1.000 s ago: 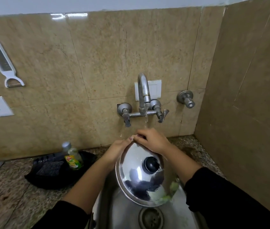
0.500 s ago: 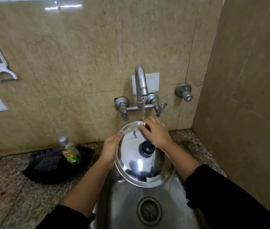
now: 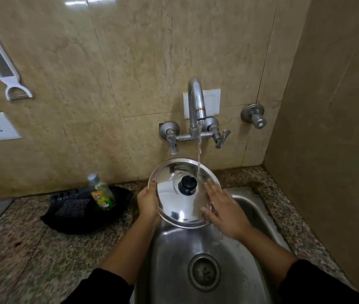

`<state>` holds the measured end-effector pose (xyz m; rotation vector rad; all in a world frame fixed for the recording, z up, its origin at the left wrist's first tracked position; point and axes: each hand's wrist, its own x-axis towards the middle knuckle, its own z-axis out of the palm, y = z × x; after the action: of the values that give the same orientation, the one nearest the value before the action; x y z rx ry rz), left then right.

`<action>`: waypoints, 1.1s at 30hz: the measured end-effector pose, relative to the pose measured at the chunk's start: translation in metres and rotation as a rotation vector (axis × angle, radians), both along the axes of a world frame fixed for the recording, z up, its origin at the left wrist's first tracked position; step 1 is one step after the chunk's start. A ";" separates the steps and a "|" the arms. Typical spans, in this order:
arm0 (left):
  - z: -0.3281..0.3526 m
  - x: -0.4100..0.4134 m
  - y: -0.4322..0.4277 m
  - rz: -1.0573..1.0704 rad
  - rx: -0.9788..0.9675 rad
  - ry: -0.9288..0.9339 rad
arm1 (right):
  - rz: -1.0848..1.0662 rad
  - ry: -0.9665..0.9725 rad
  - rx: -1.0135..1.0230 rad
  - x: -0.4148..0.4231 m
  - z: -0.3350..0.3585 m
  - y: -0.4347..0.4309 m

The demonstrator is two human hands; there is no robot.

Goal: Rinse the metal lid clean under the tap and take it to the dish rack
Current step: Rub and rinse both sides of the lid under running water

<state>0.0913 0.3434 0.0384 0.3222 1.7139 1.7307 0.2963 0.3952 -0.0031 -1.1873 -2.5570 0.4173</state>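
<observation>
the left hand is curled round the lid at its nine o'clock rim, fingers closed on the edge and bearing it, tilted, knob side up toward the camera. the right hand lies flat and open against the lid's face from three to five o'clock, fingers spread, gripping nothing; it looks to be rubbing the wet metal. the lid sits over the back of the sink, under the tap, whose stream lands near one o'clock on the dome, just beside the knob. at nine o'clock from the lid, on the counter, a black tray holds a soap bottle.

this reads as the rinsing step, mid-way. next the lid likely needs turning so the underside meets the water, then a firmer two-handed hold for carrying; no rack is in view.
</observation>
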 end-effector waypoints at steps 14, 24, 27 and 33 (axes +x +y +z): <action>0.014 0.020 0.023 -0.097 0.042 0.009 | -0.177 0.422 0.159 -0.061 0.034 0.020; -0.002 -0.001 0.012 -0.120 0.062 0.056 | -0.084 0.111 0.081 -0.023 0.017 0.034; -0.001 0.004 0.013 -0.052 0.059 0.011 | -0.109 0.108 0.109 -0.034 0.017 0.011; -0.007 0.002 0.008 0.027 0.021 0.000 | 0.185 -0.031 0.105 -0.028 -0.011 -0.041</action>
<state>0.0931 0.3516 0.0311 0.3102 1.7081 1.7694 0.2687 0.3544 -0.0140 -0.9316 -2.6896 0.3020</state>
